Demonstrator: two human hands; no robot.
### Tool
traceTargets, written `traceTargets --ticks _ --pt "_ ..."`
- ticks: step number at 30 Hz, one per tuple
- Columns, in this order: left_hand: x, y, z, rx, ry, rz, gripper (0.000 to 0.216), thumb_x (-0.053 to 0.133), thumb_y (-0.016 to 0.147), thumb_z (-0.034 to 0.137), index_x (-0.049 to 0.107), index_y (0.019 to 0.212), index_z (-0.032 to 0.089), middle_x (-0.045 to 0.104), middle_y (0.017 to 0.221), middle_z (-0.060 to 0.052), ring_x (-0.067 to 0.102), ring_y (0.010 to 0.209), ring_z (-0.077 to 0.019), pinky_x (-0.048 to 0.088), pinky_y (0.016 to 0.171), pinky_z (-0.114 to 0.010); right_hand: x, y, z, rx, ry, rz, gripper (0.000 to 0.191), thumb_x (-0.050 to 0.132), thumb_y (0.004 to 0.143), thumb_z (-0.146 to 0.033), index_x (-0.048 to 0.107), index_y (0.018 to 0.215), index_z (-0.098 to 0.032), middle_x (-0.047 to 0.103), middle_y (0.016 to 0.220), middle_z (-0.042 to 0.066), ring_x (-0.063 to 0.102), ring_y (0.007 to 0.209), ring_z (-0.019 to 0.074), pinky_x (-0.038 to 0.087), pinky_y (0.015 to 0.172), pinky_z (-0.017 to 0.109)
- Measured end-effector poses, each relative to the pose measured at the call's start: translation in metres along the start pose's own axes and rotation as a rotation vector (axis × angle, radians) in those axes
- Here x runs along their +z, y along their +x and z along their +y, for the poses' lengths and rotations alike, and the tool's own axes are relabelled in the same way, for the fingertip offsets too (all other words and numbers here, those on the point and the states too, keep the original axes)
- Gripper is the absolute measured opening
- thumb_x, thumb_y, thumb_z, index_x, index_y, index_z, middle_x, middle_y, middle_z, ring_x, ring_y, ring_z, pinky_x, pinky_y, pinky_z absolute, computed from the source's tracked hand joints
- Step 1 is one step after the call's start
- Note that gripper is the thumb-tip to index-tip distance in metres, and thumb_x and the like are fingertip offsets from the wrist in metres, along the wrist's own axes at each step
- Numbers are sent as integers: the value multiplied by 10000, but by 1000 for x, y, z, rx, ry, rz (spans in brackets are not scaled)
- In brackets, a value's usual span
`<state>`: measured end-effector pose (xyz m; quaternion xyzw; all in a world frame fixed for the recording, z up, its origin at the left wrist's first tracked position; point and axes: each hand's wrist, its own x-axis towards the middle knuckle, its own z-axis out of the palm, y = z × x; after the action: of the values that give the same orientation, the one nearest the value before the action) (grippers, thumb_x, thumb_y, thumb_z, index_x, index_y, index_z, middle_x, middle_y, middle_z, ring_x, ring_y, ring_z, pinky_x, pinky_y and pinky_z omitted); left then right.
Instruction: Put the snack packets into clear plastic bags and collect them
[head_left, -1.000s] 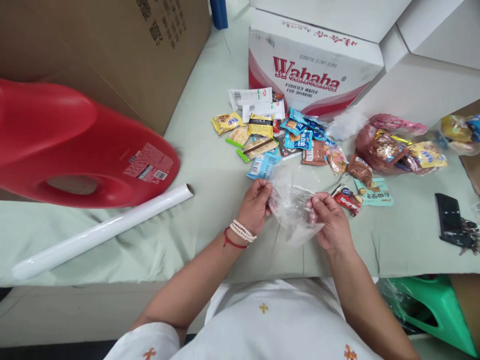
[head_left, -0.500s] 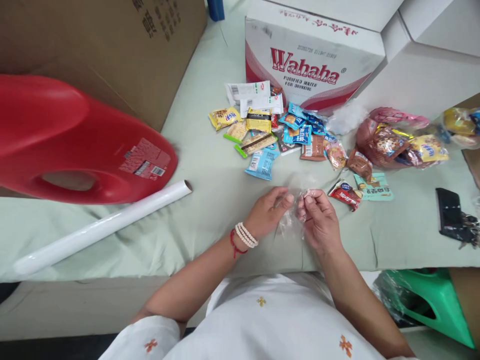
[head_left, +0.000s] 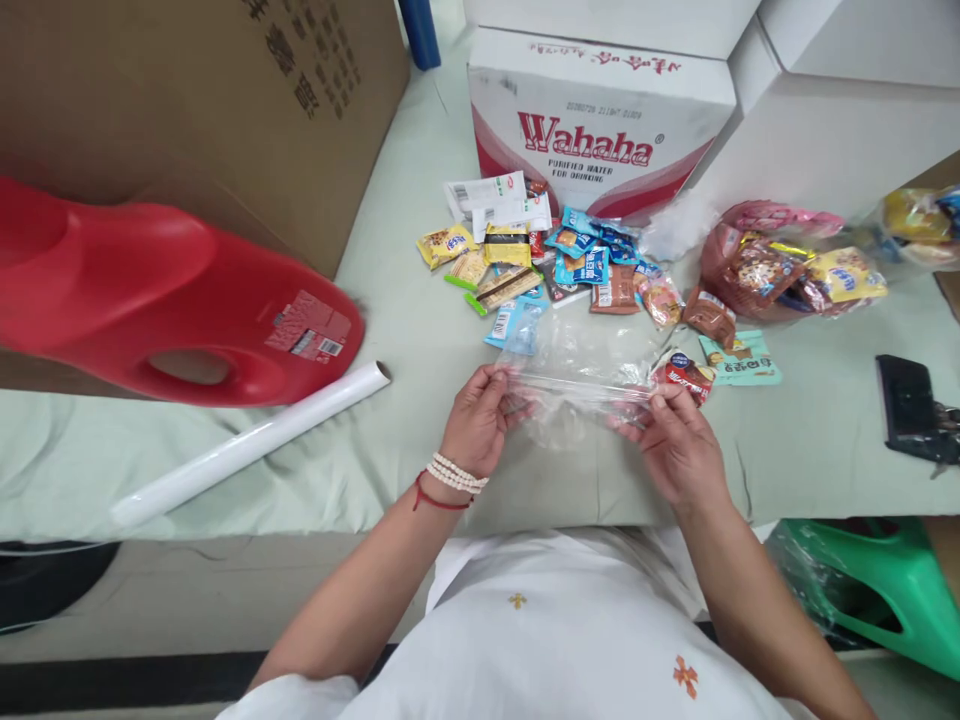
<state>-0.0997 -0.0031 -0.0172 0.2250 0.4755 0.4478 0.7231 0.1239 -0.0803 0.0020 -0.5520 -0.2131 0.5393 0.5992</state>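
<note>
A clear plastic bag is stretched sideways between my two hands, just above the table's near half. My left hand pinches its left end between thumb and fingers. At the other end, my right hand grips the bag the same way. Right behind the bag lies a heap of small wrapped snacks, with a light blue packet close to my left fingers. A red snack packet is just beyond my right fingers, beside a mint-green packet.
A white Wahaha carton stands behind the snacks. To the left are a big red jug, a brown carton and a white roll. Bagged snacks and a black phone with keys lie right. A green stool stands below.
My hands have moved apart, the left one leftward and the right one rightward. The bag, bunched between them before, is now spread out wide. The view has shifted slightly.
</note>
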Motion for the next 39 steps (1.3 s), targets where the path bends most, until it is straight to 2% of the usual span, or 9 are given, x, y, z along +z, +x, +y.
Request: traceTargets --ticks 3,6,9,12,16,23,30,35,39 --pt "-2 -4 -5 -9 115 28 489 871 694 574 653 944 215 505 623 95 452 467 -55 366 386 -166 -3 5 2 130 23 -25 383 873 758 -468 587 881 -245 675 853 -23 541 546 87 487 479 218" --pt "-5 -4 -8 -18 274 22 469 876 683 559 651 850 183 503 627 89 424 470 -35 330 398 -160 -6 19 4 182 45 -51 391 912 703 -429 614 844 -219 638 761 -37 413 470 46 386 405 168" --pt "-6 -4 -8 -16 303 19 502 940 592 502 637 809 167 602 739 56 572 614 -54 458 543 -160 -10 34 7 138 89 -16 424 948 639 -430 626 815 -217 618 733 -49 476 536 58 452 479 165" --pt "-1 -6 -8 -73 194 -25 563 974 545 469 620 880 188 630 832 49 682 765 -119 550 655 -221 -10 37 12 78 104 -10 472 871 709 -603 667 957 -257 702 913 -12 647 801 131 575 698 243" --pt "4 -9 -9 -57 110 -65 570 989 545 427 621 911 191 626 889 37 708 865 -151 575 687 -244 -7 27 18 38 -132 -92 598 910 680 -540 669 1156 -270 729 971 5 663 906 171 553 823 291" --pt "-22 -6 4 -53 244 -48 553 1016 477 334 677 877 160 583 792 58 608 708 -78 560 688 -234 -29 28 3 55 -179 -32 439 907 670 -510 634 857 -222 593 817 -35 570 693 123 539 587 254" --pt "-55 -1 22 -73 400 -48 589 965 509 330 663 989 168 576 829 45 600 629 -86 482 587 -230 -41 26 -3 112 -265 -5 461 860 687 -546 575 861 -228 435 571 -100 366 396 74 208 337 206" --pt "-68 -3 23 295 940 200 461 840 599 226 645 1016 190 567 976 -9 581 732 -128 500 643 -279 -34 30 7 61 -447 5 388 798 727 -520 597 854 -214 489 599 -82 417 398 86 273 349 225" --pt "-58 -14 2 601 1221 214 449 758 746 253 612 1167 195 559 1076 -62 604 877 -193 552 746 -352 -31 25 12 -1 -529 78 362 755 770 -525 610 878 -212 531 617 -66 448 414 96 323 370 233"
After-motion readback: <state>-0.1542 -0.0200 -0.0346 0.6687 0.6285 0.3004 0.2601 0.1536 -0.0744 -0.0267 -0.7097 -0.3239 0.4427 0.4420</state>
